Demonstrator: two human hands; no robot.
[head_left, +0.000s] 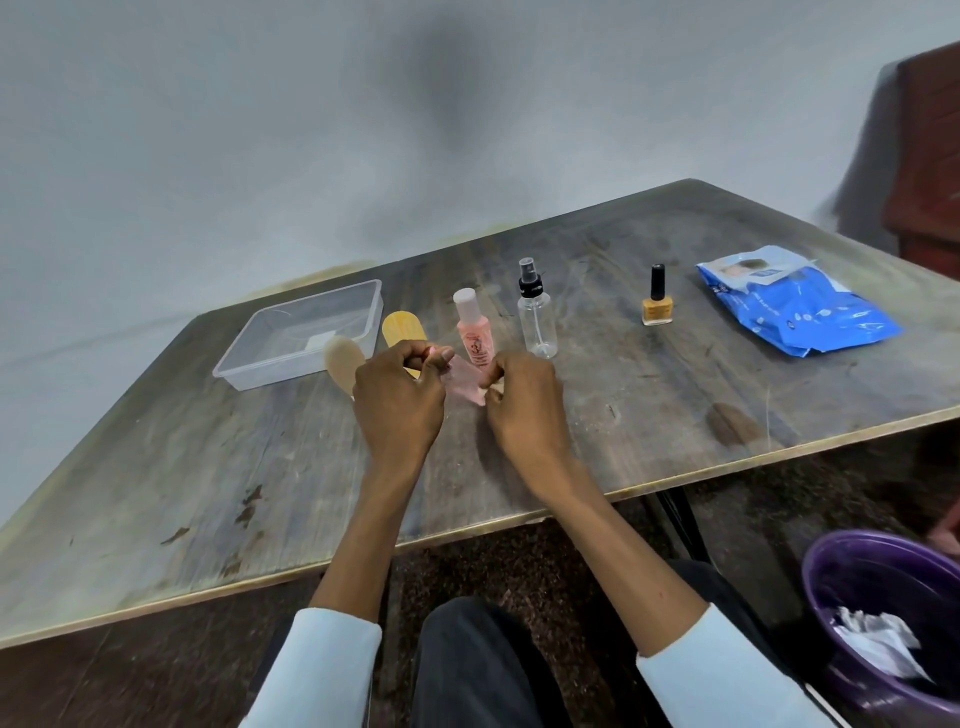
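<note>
Both of my hands are over the middle of the wooden table (649, 395). My left hand (397, 400) and my right hand (524, 400) pinch a small pale pink piece (464, 385) stretched between them; what it is I cannot tell. Just behind my hands stands a pink bottle with a white cap (471, 325). To its right stands a clear spray bottle with a black nozzle (536, 312).
A clear plastic tub (301, 332) sits at the left, with two tan oval wooden pieces (402, 327) (343, 358) beside it. A yellow nail polish bottle (657, 299) and a blue packet (795, 306) lie to the right. A purple bin (883, 618) with crumpled paper stands at the lower right.
</note>
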